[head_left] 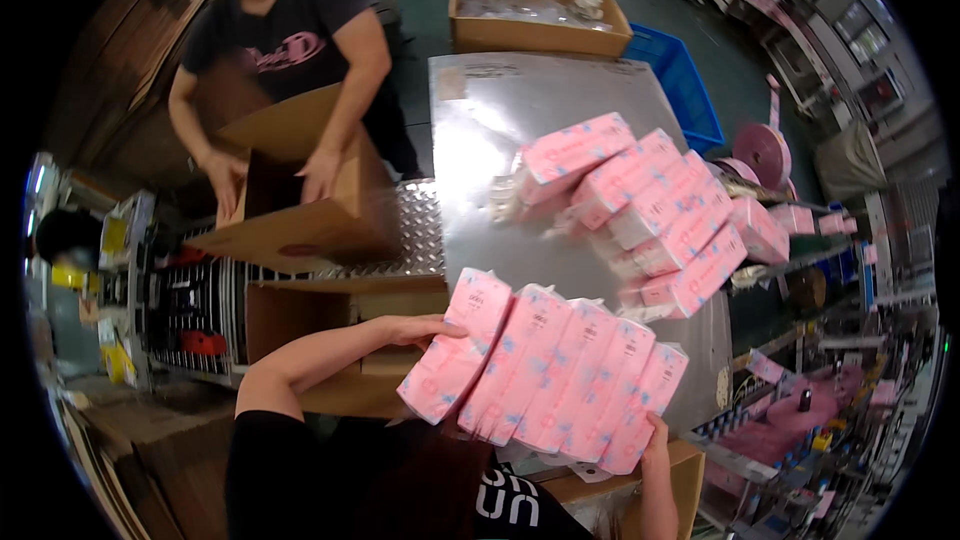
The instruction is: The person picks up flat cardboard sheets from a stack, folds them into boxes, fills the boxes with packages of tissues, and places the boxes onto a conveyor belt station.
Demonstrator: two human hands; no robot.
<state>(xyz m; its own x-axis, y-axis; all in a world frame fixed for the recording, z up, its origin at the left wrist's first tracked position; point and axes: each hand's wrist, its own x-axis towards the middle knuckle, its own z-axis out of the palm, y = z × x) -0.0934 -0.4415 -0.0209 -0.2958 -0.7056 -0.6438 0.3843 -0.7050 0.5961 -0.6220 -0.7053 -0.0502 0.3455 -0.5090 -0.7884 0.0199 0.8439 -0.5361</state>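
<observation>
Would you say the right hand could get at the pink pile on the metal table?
Probably not: the right hand is holding one end of a row of pink packs, though the way to the pile looks open.

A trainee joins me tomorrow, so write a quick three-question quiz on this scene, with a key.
1. What is held between the camera wearer's left hand and right hand?
2. True or false: the co-worker's cardboard box is closed.
3. Where does the staggered pile of packs lie? A) on the floor; B) on the metal table; C) inside the blue bin.

Key: 1. A row of pink packs. 2. False; it stands open. 3. B, the metal table.
</observation>
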